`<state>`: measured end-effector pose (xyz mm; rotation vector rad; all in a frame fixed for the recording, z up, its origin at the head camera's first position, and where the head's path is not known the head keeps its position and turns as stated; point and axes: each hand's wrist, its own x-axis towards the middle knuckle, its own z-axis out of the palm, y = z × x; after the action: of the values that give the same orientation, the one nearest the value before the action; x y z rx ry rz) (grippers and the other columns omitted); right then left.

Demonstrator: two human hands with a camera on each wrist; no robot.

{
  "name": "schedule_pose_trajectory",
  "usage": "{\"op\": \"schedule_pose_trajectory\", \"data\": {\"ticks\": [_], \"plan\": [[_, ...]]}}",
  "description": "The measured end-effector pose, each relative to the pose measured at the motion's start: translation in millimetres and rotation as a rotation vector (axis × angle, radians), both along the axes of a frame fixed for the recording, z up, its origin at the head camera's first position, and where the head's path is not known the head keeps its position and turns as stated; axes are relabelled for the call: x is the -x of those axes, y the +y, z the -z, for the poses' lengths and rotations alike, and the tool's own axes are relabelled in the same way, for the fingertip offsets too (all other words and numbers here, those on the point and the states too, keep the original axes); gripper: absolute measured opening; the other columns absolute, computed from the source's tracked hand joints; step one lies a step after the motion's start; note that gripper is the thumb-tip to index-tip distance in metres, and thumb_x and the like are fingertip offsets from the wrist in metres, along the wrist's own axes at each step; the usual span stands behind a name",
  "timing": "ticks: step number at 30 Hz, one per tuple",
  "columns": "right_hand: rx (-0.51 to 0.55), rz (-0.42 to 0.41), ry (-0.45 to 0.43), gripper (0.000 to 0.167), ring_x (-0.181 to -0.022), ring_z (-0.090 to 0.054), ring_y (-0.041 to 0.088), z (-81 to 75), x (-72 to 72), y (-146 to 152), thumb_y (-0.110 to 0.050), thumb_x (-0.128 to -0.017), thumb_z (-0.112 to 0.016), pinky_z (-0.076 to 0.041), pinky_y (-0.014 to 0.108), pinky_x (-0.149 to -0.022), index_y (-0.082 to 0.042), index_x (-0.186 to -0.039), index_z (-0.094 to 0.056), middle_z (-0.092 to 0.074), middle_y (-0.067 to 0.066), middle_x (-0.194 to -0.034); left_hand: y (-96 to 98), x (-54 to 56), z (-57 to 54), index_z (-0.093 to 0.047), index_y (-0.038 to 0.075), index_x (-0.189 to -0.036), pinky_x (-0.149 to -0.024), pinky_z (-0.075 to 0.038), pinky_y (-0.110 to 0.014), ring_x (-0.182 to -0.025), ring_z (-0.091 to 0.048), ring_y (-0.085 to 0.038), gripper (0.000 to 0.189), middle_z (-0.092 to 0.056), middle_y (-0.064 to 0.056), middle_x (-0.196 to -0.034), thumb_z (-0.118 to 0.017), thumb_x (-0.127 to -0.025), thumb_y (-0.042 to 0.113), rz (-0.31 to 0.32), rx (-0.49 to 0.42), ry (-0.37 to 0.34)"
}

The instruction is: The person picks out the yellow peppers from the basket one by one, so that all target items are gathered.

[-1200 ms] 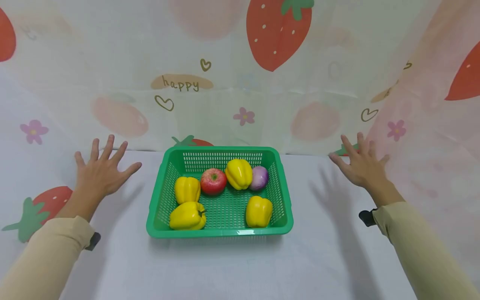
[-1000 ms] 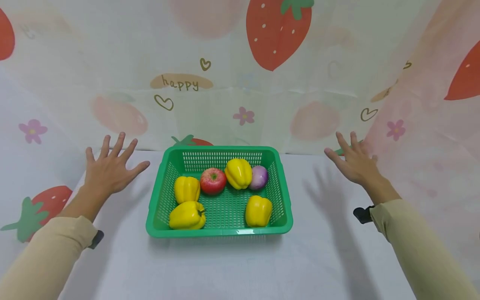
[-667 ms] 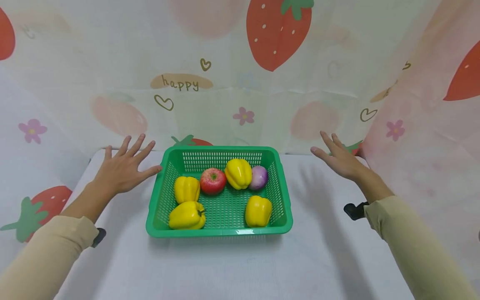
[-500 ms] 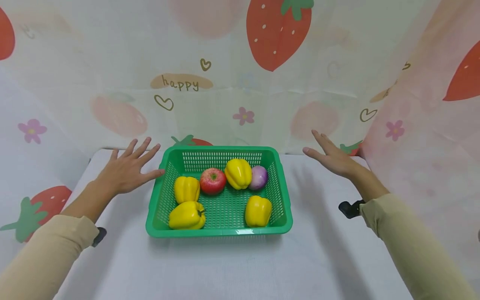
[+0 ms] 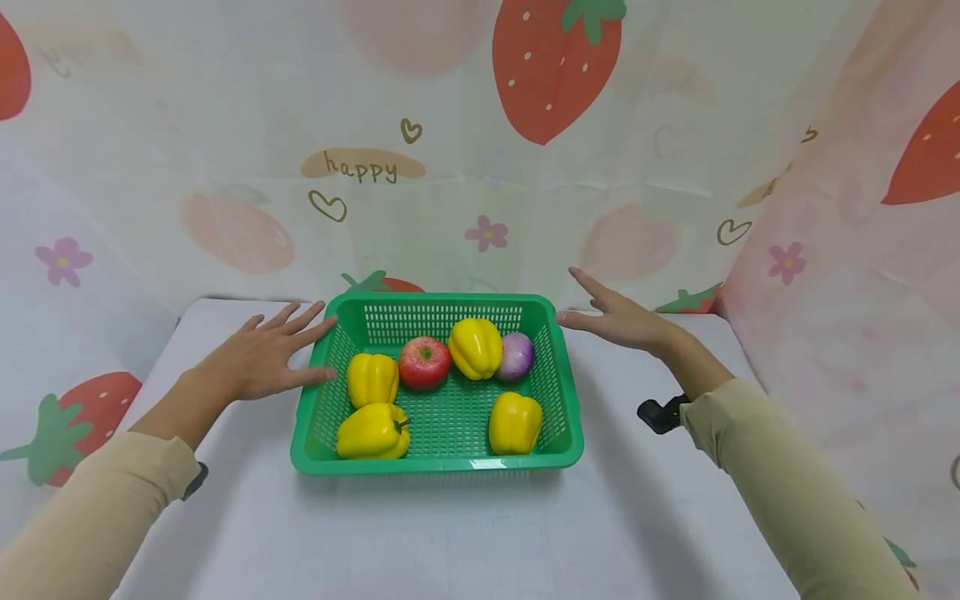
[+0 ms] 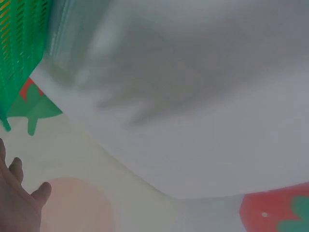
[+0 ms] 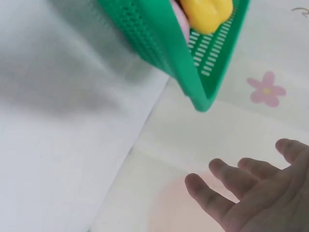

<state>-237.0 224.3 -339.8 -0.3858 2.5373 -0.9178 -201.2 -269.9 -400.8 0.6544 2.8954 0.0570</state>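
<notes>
A green plastic basket (image 5: 435, 465) with slotted walls stands on the white table, also seen in both wrist views. Inside are several yellow bell peppers (image 5: 373, 432), a red apple (image 5: 424, 363) and a round purple vegetable (image 5: 517, 357), partly behind a pepper. My left hand (image 5: 262, 358), fingers spread, is at the basket's left side; its fingertips overlap the rim in the head view. Straight-fingered, my right hand (image 5: 622, 321) comes in from the right, thumb tip right at the back right corner. Neither hand holds anything. The right wrist view shows the right hand's spread fingers (image 7: 207, 193).
White cloth covers the table (image 5: 465, 542). Behind it rises a backdrop (image 5: 540, 200) printed with strawberries, hearts and flowers, and it continues along both sides. A dark wrist device (image 5: 662, 415) sits at the right sleeve's cuff.
Both hands have moved inward from either side towards the basket, the left to the right and the right to the left. The basket and its contents have stayed in place.
</notes>
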Motion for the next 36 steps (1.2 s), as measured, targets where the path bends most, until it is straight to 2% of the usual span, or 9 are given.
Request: {"op": "schedule_pose_trajectory", "data": {"ticks": [8, 15, 19, 23, 28, 36], "plan": [[0.029, -0.063, -0.066, 0.096, -0.149, -0.02, 0.042, 7.9, 4.8, -26, -0.055, -0.09, -0.064, -0.025, 0.07, -0.11, -0.032, -0.161, -0.003, -0.003, 0.005, -0.168, -0.6, -2.9, 4.7, -0.026, 0.017, -0.158, -0.112, -0.016, -0.072, -0.148, -0.017, -0.046, 0.091, -0.02, -0.013, -0.165, -0.045, -0.091, 0.074, 0.013, 0.009, -0.011], [0.051, -0.123, -0.211, 0.093, -0.144, -0.033, 0.038, 1.6, 7.7, -45, -0.045, -0.09, -0.07, -0.03, 0.06, -0.113, -0.026, -0.161, -0.013, -0.019, 0.017, -0.164, 0.7, 0.5, -2.7, -0.031, 0.014, -0.157, -0.107, -0.026, -0.074, -0.145, -0.026, -0.047, 0.094, -0.029, -0.014, -0.161, -0.052, -0.087, 0.074, 0.028, 0.014, -0.013], [0.065, -0.131, -0.288, 0.091, -0.142, -0.036, 0.037, 2.1, 9.8, -57, -0.039, -0.091, -0.07, -0.037, 0.055, -0.111, -0.023, -0.161, -0.014, -0.019, 0.02, -0.163, 2.3, 3.8, -7.3, -0.032, 0.015, -0.156, -0.107, -0.026, -0.074, -0.145, -0.025, -0.047, 0.096, -0.029, -0.015, -0.161, -0.057, -0.085, 0.073, 0.015, 0.015, -0.055], [0.09, -0.125, -0.311, 0.089, -0.142, -0.036, 0.038, 8.0, 14.7, -64, -0.037, -0.093, -0.07, -0.041, 0.055, -0.108, -0.02, -0.161, -0.015, -0.02, 0.022, -0.162, 3.0, 6.9, -9.1, -0.032, 0.014, -0.157, -0.106, -0.027, -0.073, -0.144, -0.026, -0.048, 0.1, -0.028, -0.015, -0.161, -0.06, -0.081, 0.074, -0.001, 0.013, -0.09], [0.118, -0.101, -0.337, 0.09, -0.143, -0.035, 0.036, 16.5, 19.4, -71, -0.037, -0.091, -0.072, -0.04, 0.055, -0.109, -0.021, -0.16, -0.017, -0.022, 0.021, -0.162, 3.8, 8.9, -8.7, -0.031, 0.015, -0.157, -0.106, -0.028, -0.073, -0.144, -0.026, -0.048, 0.102, -0.026, -0.015, -0.162, -0.061, -0.08, 0.074, -0.006, 0.012, -0.098], [0.152, -0.089, -0.317, 0.097, -0.148, -0.027, 0.034, 32.8, 20.9, -81, -0.032, -0.085, -0.079, -0.028, 0.054, -0.117, -0.023, -0.16, -0.018, -0.023, 0.016, -0.162, 3.3, 8.1, -4.6, -0.029, 0.015, -0.157, -0.107, -0.026, -0.073, -0.144, -0.025, -0.048, 0.103, -0.024, -0.014, -0.163, -0.056, -0.08, 0.078, -0.003, -0.006, -0.097]]}}
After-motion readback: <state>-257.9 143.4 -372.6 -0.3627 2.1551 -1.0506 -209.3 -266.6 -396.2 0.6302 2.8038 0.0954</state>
